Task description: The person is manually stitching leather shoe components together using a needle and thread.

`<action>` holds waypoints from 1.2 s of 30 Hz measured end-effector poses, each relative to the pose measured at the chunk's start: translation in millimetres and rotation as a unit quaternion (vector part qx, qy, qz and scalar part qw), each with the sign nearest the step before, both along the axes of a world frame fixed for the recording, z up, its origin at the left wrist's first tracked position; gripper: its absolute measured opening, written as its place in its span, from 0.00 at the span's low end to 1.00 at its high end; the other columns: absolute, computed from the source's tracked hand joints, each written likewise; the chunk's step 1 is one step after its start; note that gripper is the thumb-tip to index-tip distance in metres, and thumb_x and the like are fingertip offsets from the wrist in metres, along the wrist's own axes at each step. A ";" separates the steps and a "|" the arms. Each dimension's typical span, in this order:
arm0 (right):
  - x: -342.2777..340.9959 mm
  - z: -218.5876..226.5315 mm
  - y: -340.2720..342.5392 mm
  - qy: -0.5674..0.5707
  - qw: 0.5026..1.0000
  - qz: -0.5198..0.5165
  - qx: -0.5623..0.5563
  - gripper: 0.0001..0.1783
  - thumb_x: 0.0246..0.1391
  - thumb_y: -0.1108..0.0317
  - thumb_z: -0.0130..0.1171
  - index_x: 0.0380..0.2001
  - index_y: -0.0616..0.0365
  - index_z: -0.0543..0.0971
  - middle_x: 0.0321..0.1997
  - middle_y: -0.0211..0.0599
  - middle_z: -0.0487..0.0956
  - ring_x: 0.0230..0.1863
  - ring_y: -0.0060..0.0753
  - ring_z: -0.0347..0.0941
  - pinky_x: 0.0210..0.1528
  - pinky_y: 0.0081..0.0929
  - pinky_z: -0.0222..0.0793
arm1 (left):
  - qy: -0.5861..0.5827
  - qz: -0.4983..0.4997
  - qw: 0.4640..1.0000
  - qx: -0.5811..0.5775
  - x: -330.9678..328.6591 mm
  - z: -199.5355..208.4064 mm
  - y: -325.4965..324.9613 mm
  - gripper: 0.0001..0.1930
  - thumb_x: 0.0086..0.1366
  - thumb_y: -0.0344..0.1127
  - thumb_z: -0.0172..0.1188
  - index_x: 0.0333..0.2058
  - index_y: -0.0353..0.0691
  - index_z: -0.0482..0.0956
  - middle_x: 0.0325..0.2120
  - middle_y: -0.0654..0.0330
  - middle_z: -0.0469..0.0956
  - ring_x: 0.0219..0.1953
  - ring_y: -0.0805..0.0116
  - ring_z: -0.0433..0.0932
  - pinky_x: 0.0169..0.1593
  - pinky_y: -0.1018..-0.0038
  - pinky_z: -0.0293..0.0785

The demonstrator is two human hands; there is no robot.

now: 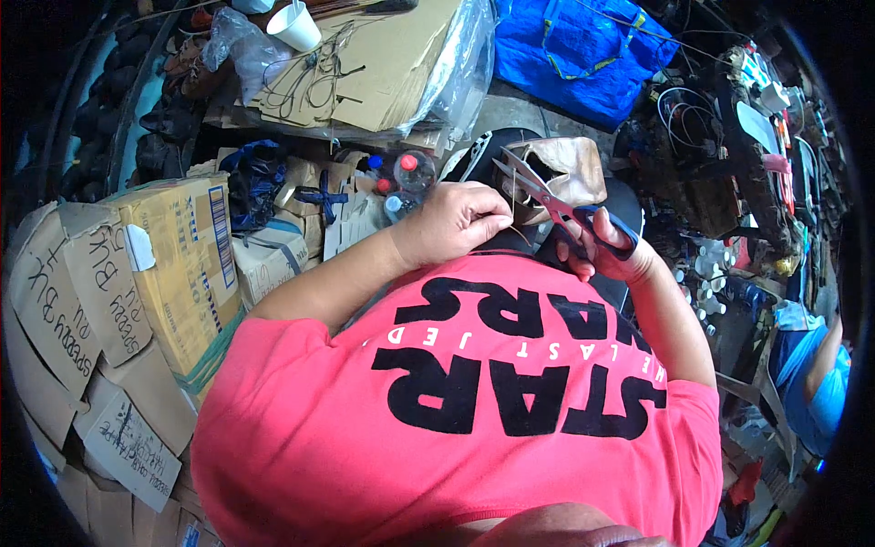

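Note:
My right hand (606, 246) holds a pair of scissors (558, 206) by its dark blue handles, fingers through the loops. Their blades are parted and point up and left, across the front of a tan leather shoe (581, 169) with a dark opening. The shoe rests over my lap, just beyond the hands. My left hand (460, 219) is closed in a pinch, left of the blades. A thin light strand shows near its fingertips, by the shoe; whether the fingers grip it is too small to tell.
Clear plastic bottles (410, 178) with red and blue caps stand beyond my left hand. Cardboard boxes (169, 264) crowd the left. Flat cardboard sheets (392, 64) bear dark cords and a white cup (293, 27). A blue bag (583, 55) lies ahead; a person in blue (816, 374) is at far right.

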State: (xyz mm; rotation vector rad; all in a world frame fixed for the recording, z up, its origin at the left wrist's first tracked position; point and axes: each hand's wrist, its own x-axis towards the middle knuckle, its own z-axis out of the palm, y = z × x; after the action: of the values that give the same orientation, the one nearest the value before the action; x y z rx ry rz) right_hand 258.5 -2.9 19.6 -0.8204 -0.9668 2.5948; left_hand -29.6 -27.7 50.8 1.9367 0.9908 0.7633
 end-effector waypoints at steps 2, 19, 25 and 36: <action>-5.8 -0.2 0.1 0.006 0.999 0.019 0.032 0.43 0.47 0.25 0.54 0.42 0.58 0.74 0.27 0.30 0.75 0.20 0.20 0.64 0.25 0.19 0.59 | 0.005 0.000 1.000 -0.006 -0.5 -4.6 -0.4 0.05 0.62 0.30 0.61 0.31 0.35 0.80 0.27 0.57 0.79 0.30 0.65 0.78 0.36 0.72 0.72; -26.9 -12.5 5.4 -0.029 0.993 -0.030 0.114 0.42 0.42 0.26 0.61 0.36 0.60 0.75 0.25 0.27 0.72 0.19 0.19 0.63 0.23 0.16 0.56 | -0.095 0.273 0.956 0.057 -49.9 25.5 48.4 0.05 0.64 0.31 0.62 0.33 0.35 0.81 0.26 0.66 0.76 0.30 0.78 0.73 0.36 0.78 0.71; -28.3 -14.4 0.4 -0.035 0.991 -0.055 0.114 0.42 0.41 0.26 0.61 0.35 0.58 0.75 0.23 0.27 0.72 0.20 0.19 0.64 0.23 0.17 0.56 | -0.044 0.391 0.863 0.317 -144.0 35.5 144.8 0.09 0.64 0.37 0.62 0.40 0.40 0.83 0.31 0.65 0.83 0.32 0.74 0.79 0.42 0.76 0.73; -18.9 -4.8 2.8 -0.056 0.991 -0.016 0.124 0.37 0.43 0.33 0.66 0.35 0.61 0.77 0.25 0.30 0.75 0.23 0.22 0.68 0.25 0.18 0.60 | 0.387 0.422 0.805 0.154 -175.0 -12.3 175.7 0.15 0.65 0.38 0.53 0.48 0.50 0.82 0.38 0.62 0.84 0.40 0.58 0.81 0.55 0.63 0.70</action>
State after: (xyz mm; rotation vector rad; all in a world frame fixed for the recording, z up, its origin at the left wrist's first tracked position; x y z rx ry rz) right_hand 239.6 -0.1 14.8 -0.9122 -1.2663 2.3585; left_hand -204.5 148.0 38.5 2.0818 2.4708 0.5872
